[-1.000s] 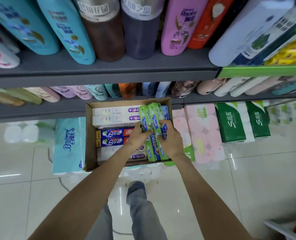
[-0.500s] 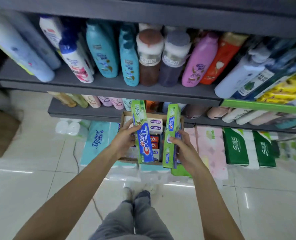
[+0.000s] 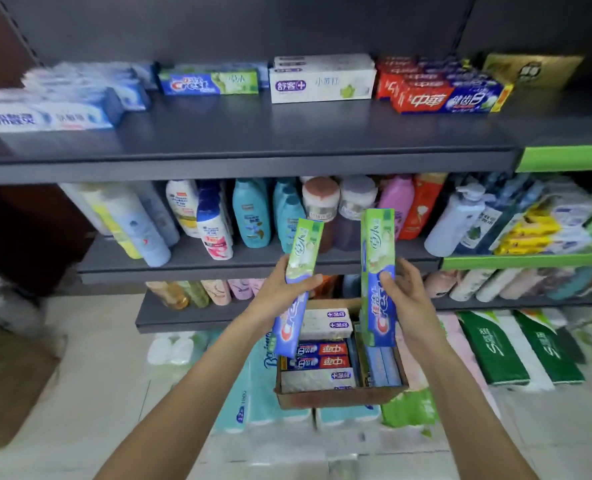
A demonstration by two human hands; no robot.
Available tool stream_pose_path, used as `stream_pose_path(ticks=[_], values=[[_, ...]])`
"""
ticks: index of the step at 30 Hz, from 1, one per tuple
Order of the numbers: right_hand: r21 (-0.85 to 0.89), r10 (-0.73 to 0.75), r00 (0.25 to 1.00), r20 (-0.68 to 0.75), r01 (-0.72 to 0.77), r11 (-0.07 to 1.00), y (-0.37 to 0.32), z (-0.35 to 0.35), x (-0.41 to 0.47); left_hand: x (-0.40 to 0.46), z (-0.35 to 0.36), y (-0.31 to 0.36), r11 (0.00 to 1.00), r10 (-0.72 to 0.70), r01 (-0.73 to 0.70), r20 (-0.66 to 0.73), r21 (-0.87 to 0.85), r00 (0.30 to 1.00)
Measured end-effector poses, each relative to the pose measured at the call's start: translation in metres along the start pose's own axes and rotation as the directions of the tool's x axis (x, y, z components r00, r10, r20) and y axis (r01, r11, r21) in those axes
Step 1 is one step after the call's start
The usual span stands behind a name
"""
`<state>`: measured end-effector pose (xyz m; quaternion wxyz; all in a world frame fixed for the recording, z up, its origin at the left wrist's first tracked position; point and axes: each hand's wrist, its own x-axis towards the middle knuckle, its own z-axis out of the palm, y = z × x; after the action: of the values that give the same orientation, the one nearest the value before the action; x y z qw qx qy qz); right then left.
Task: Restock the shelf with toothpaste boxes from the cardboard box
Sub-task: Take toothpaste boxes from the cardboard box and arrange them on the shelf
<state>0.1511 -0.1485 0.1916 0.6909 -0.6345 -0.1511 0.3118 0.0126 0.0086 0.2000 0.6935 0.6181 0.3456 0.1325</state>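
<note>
Two green-and-blue Crest toothpaste boxes stand on end in the air; the left box [image 3: 296, 289] tilts, the right box [image 3: 377, 275] is near upright. Below, the open cardboard box [image 3: 339, 396] holds flat-lying toothpaste boxes; the grey shelf [image 3: 246, 140] above carries more.

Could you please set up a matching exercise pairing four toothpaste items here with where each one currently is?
Things:
1. green-and-blue Crest box
2. second green-and-blue Crest box
3. red-and-blue toothpaste boxes
4. white toothpaste box with purple logo

Places:
A. on the top shelf
B. in the left hand
C. in the cardboard box
D. in the right hand

Pairs: 1-B, 2-D, 3-C, 4-A
</note>
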Motion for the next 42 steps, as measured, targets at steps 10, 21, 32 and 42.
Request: stream_pose_path(ticks=[10,21,32,42], values=[[0.247,-0.015,0.996,0.094,-0.009,0.969,-0.050,0.022,0.002,-0.012,0.004,0.032,0.991,0.127,-0.127,0.028,0.031,0.992],[0.380,-0.123,0.943,0.308,-0.003,0.925,-0.079,0.031,0.039,-0.016,-0.004,0.052,0.993,0.116,-0.115,-0.110,0.011,0.987],[0.142,-0.436,0.838,0.327,0.413,0.900,-0.161,0.067,0.101,-0.002,-0.075,0.102,0.917,0.369,-0.308,-0.250,0.252,0.895],[-0.302,-0.609,0.755,0.244,0.656,0.692,-0.186,0.170,0.161,0.045,-0.213,0.178,0.839,0.519,-0.344,-0.426,0.422,0.741]])
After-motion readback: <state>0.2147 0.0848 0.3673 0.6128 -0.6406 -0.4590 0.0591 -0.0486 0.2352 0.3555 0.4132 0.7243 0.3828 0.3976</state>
